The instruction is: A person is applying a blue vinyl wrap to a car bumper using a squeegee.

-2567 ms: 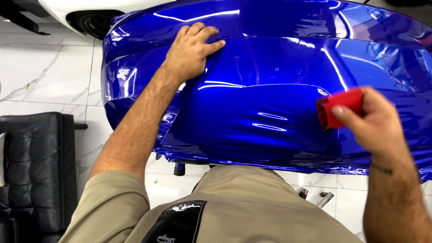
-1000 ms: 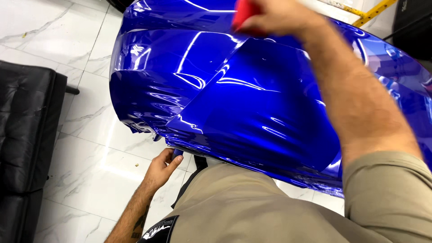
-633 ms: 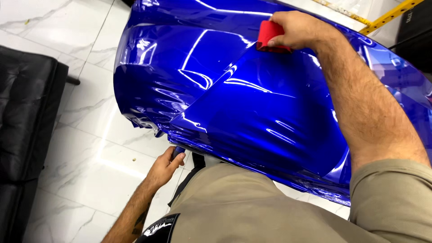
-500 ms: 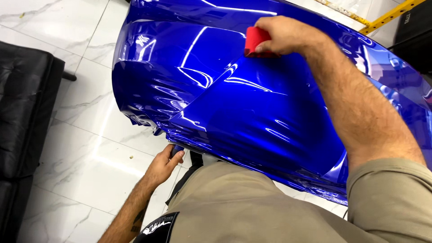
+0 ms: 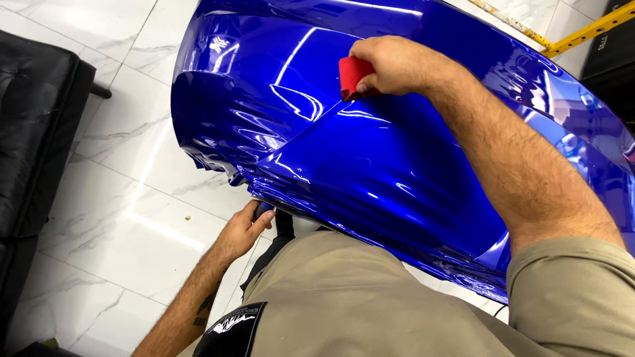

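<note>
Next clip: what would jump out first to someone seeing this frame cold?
The glossy blue panel fills the middle and upper right of the view, its film wrinkled along the lower left edge. The right hand presses a red squeegee onto it near the top, while the left hand grips the film's lower edge. White marble floor lies below left, with a black seat at the left edge.

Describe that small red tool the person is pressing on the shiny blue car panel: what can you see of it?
The red squeegee is a small, flat, matte piece, plastic by its look, with a straight edge and squared corners. The right hand grips it from the right side, fingers covering much of it, and presses its lower edge against the glossy blue wrap film near a crease high on the curved panel. It stands tilted, nearly on edge. Nothing else touches it.
</note>
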